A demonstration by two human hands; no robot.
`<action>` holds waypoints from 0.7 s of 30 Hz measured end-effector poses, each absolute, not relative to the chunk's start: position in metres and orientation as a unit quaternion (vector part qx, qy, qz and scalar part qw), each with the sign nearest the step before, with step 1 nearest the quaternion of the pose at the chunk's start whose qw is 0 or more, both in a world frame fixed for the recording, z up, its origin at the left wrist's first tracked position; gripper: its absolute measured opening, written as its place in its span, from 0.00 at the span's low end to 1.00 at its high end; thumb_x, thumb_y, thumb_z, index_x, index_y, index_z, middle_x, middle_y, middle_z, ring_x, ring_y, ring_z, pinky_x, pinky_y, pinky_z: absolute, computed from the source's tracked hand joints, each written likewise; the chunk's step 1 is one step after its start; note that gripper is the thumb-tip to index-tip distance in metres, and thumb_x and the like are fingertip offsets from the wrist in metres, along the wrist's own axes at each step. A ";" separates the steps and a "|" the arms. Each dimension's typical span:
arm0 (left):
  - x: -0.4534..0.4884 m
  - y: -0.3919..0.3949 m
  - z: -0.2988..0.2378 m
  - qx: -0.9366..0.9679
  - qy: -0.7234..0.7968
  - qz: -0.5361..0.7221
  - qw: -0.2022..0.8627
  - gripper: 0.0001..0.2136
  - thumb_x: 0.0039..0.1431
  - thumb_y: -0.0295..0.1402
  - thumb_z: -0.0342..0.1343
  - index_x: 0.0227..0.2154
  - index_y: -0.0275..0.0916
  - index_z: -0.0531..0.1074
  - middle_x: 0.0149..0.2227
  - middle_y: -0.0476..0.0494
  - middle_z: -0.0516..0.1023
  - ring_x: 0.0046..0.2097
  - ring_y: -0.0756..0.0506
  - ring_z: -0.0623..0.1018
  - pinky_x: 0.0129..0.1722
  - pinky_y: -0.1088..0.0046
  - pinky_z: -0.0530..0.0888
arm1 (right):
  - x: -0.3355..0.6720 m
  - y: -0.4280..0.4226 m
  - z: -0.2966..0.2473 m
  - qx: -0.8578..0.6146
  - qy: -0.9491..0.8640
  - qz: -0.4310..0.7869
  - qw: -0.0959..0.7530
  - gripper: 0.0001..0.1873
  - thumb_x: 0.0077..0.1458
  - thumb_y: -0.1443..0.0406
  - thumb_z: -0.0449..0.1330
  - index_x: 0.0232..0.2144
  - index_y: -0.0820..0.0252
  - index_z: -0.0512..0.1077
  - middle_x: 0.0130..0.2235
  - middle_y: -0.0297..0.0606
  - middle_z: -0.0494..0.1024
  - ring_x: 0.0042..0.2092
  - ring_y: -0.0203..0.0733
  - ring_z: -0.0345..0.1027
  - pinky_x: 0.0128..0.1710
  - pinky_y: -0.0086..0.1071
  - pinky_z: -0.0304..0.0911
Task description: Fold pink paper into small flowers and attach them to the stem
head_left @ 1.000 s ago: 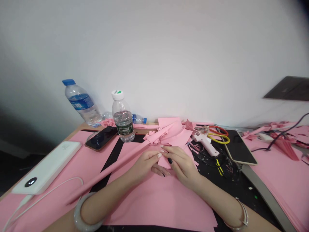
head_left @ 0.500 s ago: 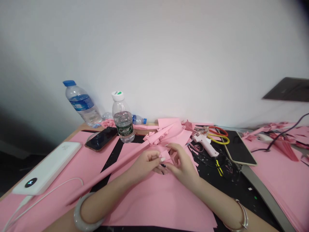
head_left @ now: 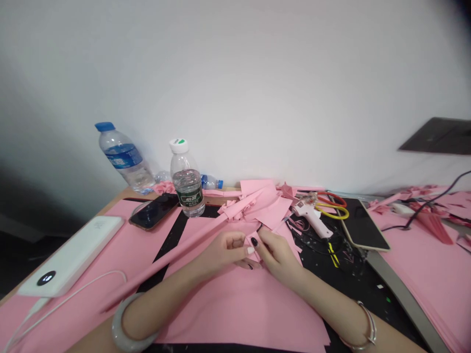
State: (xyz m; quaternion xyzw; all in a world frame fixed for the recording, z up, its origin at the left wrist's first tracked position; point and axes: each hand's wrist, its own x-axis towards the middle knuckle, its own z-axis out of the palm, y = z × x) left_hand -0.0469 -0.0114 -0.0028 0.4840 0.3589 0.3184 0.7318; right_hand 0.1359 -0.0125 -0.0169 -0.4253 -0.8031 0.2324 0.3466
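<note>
The left hand [head_left: 226,249] and right hand [head_left: 278,256] meet near the middle of the bench [head_left: 117,207], fingers curled narrow, both pinching a small folded pink paper piece [head_left: 253,240] between the fingertips, just above a large pink paper sheet [head_left: 239,309]. Beyond them a long rolled pink paper strip [head_left: 162,262] runs diagonally; its far end already carries a cluster of pleated pink folds [head_left: 235,208], while the stretch toward the left forearm [head_left: 154,309] is bare. More loose pink sheets [head_left: 423,260] lie to the right, past a pink hot glue gun [head_left: 312,219] and red-and-yellow-handled scissors [head_left: 332,205], both untouched, with a tablet [head_left: 364,226] nearby.
</note>
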 end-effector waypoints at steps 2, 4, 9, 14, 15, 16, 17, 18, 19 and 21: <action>-0.046 -0.012 -0.004 0.489 0.372 0.313 0.724 0.17 0.47 0.42 0.70 0.25 0.37 0.69 0.27 0.46 0.79 0.37 0.39 0.84 0.40 0.63 0.79 | 0.136 -0.012 -0.017 -0.418 -0.805 0.231 0.351 0.18 0.62 0.68 0.49 0.23 0.54 0.48 0.20 0.26 0.56 0.22 0.35 0.49 0.22 0.30 0.43; -0.045 -0.011 -0.008 0.496 0.376 0.303 0.721 0.17 0.45 0.41 0.71 0.24 0.38 0.69 0.26 0.47 0.79 0.36 0.40 0.84 0.39 0.64 0.80 | 0.137 -0.012 -0.017 -0.402 -0.809 0.242 0.354 0.18 0.62 0.68 0.50 0.22 0.54 0.48 0.20 0.26 0.55 0.22 0.34 0.49 0.22 0.29 0.43; -0.045 -0.009 -0.013 0.511 0.367 0.276 0.727 0.10 0.49 0.38 0.67 0.27 0.38 0.74 0.29 0.46 0.82 0.36 0.40 0.85 0.40 0.66 0.80 | 0.138 -0.013 -0.013 -0.358 -0.824 0.264 0.352 0.16 0.62 0.71 0.48 0.23 0.54 0.50 0.21 0.27 0.58 0.23 0.35 0.52 0.23 0.28 0.47; -0.047 -0.011 -0.007 0.516 0.368 0.277 0.722 0.11 0.51 0.38 0.64 0.23 0.39 0.69 0.26 0.46 0.81 0.34 0.41 0.85 0.39 0.65 0.80 | 0.137 -0.016 -0.013 -0.339 -0.832 0.242 0.366 0.16 0.62 0.72 0.46 0.24 0.53 0.49 0.21 0.27 0.57 0.22 0.35 0.52 0.22 0.28 0.47; -0.047 -0.012 -0.006 0.518 0.370 0.277 0.720 0.11 0.51 0.38 0.63 0.22 0.40 0.68 0.26 0.46 0.81 0.33 0.42 0.84 0.38 0.65 0.80 | 0.137 -0.017 -0.014 -0.336 -0.835 0.235 0.367 0.16 0.63 0.72 0.45 0.24 0.53 0.49 0.21 0.27 0.58 0.22 0.35 0.53 0.22 0.28 0.48; -0.047 -0.012 -0.005 0.519 0.374 0.274 0.718 0.12 0.51 0.38 0.63 0.22 0.40 0.67 0.26 0.46 0.81 0.33 0.42 0.84 0.37 0.66 0.80 | 0.137 -0.017 -0.015 -0.334 -0.837 0.228 0.368 0.16 0.63 0.72 0.45 0.24 0.53 0.49 0.21 0.27 0.58 0.22 0.35 0.53 0.22 0.28 0.48; -0.047 -0.012 -0.004 0.521 0.378 0.272 0.715 0.13 0.51 0.38 0.63 0.21 0.41 0.66 0.26 0.46 0.80 0.33 0.42 0.84 0.36 0.66 0.80 | 0.137 -0.018 -0.016 -0.334 -0.840 0.221 0.367 0.16 0.63 0.72 0.45 0.25 0.53 0.49 0.22 0.27 0.58 0.22 0.35 0.53 0.23 0.28 0.48; -0.046 -0.013 -0.004 0.523 0.383 0.270 0.712 0.13 0.50 0.38 0.63 0.20 0.41 0.64 0.25 0.46 0.80 0.33 0.41 0.84 0.36 0.66 0.79 | 0.137 -0.017 -0.017 -0.335 -0.841 0.215 0.366 0.16 0.63 0.72 0.45 0.25 0.53 0.49 0.22 0.27 0.59 0.22 0.35 0.54 0.23 0.28 0.48; -0.046 -0.012 -0.003 0.526 0.389 0.270 0.706 0.14 0.50 0.38 0.63 0.20 0.42 0.63 0.24 0.47 0.79 0.33 0.41 0.84 0.35 0.66 0.79 | 0.138 -0.017 -0.017 -0.336 -0.842 0.207 0.367 0.16 0.63 0.72 0.45 0.25 0.53 0.49 0.22 0.27 0.59 0.22 0.35 0.54 0.23 0.29 0.48; -0.046 -0.011 -0.002 0.532 0.399 0.274 0.695 0.15 0.51 0.39 0.62 0.19 0.42 0.62 0.22 0.48 0.78 0.33 0.41 0.84 0.33 0.67 0.78 | 0.139 -0.016 -0.018 -0.347 -0.838 0.190 0.377 0.16 0.64 0.71 0.46 0.25 0.53 0.49 0.22 0.27 0.57 0.22 0.35 0.52 0.23 0.29 0.48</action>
